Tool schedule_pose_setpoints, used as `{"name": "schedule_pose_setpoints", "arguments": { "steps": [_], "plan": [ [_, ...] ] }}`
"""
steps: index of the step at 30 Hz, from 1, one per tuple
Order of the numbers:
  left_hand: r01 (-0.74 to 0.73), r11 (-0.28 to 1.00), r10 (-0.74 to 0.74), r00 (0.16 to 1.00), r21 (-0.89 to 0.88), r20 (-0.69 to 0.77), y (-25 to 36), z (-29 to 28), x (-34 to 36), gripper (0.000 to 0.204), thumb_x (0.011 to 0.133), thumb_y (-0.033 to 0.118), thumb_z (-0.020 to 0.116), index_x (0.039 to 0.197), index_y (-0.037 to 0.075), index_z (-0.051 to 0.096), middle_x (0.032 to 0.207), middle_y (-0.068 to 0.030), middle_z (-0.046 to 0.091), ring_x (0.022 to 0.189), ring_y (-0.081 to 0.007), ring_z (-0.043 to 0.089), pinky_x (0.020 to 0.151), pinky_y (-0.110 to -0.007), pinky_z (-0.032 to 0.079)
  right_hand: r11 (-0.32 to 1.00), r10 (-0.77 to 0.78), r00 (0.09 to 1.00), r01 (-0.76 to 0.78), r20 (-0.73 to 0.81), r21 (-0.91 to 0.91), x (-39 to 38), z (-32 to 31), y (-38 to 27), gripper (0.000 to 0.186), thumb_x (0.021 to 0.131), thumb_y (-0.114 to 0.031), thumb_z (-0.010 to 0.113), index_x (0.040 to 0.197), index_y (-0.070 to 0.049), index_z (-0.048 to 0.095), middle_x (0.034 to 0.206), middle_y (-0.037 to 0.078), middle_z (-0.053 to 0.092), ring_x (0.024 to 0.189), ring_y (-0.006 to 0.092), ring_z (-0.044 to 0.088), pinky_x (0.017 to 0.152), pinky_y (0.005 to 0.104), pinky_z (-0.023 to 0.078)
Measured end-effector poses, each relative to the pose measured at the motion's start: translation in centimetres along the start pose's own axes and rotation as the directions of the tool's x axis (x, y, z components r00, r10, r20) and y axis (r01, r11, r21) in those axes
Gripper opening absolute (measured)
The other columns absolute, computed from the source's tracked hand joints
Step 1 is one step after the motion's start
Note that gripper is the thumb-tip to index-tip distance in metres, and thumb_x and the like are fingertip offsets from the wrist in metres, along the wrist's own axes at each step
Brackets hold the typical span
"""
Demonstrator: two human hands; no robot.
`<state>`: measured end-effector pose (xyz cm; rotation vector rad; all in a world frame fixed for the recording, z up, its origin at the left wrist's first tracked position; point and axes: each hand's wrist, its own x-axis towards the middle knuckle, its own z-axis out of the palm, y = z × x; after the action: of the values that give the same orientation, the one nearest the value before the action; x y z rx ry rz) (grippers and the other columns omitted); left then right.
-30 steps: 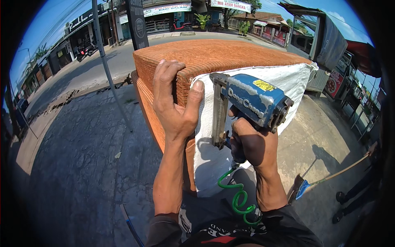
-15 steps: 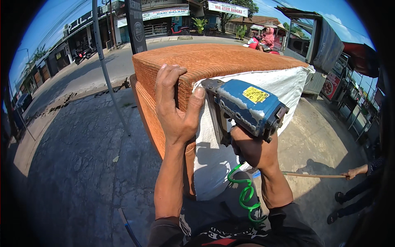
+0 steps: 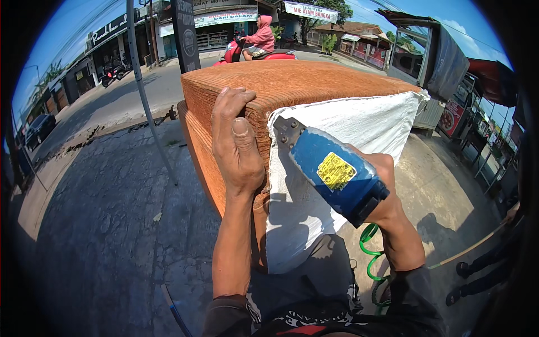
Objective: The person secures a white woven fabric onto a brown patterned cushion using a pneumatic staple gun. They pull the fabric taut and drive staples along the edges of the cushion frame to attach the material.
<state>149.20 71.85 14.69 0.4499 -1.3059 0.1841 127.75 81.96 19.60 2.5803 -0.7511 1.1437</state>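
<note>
An orange corduroy upholstered piece stands before me, with white fabric lying over its near face. My left hand grips the left corner of the orange piece, fingers curled over the edge and thumb against it beside the fabric seam. My right hand holds a blue pneumatic staple gun with a yellow label; its nose rests at the fabric's edge near that corner. The tool's body hides most of my right fingers. A green coiled hose hangs below my right hand.
A rider in a pink hood on a red scooter is on the road behind. A pole stands left, a metal stall back right. At lower right are another person's legs beside a broom handle. Cracked pavement lies around.
My right hand has swung rightward, tilting the staple gun, and the hose moved with it. My left thumb has shifted left. The scooter rider came into view and moved leftward along the road.
</note>
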Motion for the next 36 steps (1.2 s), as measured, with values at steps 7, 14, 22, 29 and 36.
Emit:
{"name": "schedule_pose_setpoints", "arguments": {
  "steps": [7,14,22,29,36],
  "plan": [
    [-0.001,0.999,-0.001,0.999,-0.053,-0.038,0.2,0.5,-0.1,0.059,0.111,0.041,0.024,0.118,0.0,0.066,0.123,-0.0193,0.063,0.13,-0.0374,0.053,0.116,-0.05,0.034,1.0,0.019,0.978,-0.021,0.208,0.004,2.4,-2.3,1.6,0.056,0.062,-0.017,0.087,0.113,-0.002,0.067,0.086,0.016,0.073,0.076,0.035,0.073,0.065,0.0379,0.057],
    [0.037,0.999,-0.037,0.999,-0.028,-0.025,-0.4,0.0,0.3,0.055,0.111,0.033,0.024,0.115,-0.001,0.066,0.121,-0.0192,0.064,0.126,-0.0372,0.055,0.114,-0.048,0.036,1.0,-0.006,0.983,0.006,0.182,0.004,0.9,-2.4,2.1,0.063,0.06,-0.011,0.086,0.119,0.0,0.067,0.093,0.021,0.074,0.083,0.0365,0.074,0.071,0.0378,0.059],
    [0.061,0.998,-0.062,0.997,0.033,0.048,0.9,0.0,0.0,0.042,0.098,0.036,0.065,0.122,0.002,0.062,0.126,-0.0158,0.06,0.127,-0.0332,0.054,0.112,-0.044,0.038,0.969,0.142,0.97,-0.177,0.197,0.173,-4.7,-1.9,0.8,0.054,0.068,-0.017,0.086,0.115,-0.002,0.066,0.093,0.019,0.074,0.081,0.0357,0.074,0.069,0.0378,0.059],
    [0.24,0.967,-0.236,0.97,-0.078,0.065,1.4,0.2,0.5,0.041,0.096,0.024,0.072,0.127,0.0,0.06,0.128,-0.0125,0.06,0.119,-0.0227,0.058,0.106,-0.038,0.044,0.606,0.662,0.634,-0.766,0.399,0.212,-16.1,1.5,-1.7,0.041,0.079,-0.018,0.077,0.117,-0.005,0.07,0.098,0.019,0.074,0.091,0.0324,0.073,0.084,0.037,0.055],
    [-0.096,0.806,0.056,0.995,0.584,0.086,4.3,1.1,-4.3,0.059,0.098,0.036,0.069,0.144,0.004,0.052,0.15,-0.021,0.048,0.146,-0.0345,0.039,0.119,-0.047,0.031,0.211,0.897,0.14,-0.969,0.419,-0.127,-32.3,3.7,-3.7,0.044,0.077,-0.021,0.078,0.116,-0.002,0.069,0.096,0.023,0.073,0.096,0.0381,0.072,0.081,0.041,0.055]
  ]
}}
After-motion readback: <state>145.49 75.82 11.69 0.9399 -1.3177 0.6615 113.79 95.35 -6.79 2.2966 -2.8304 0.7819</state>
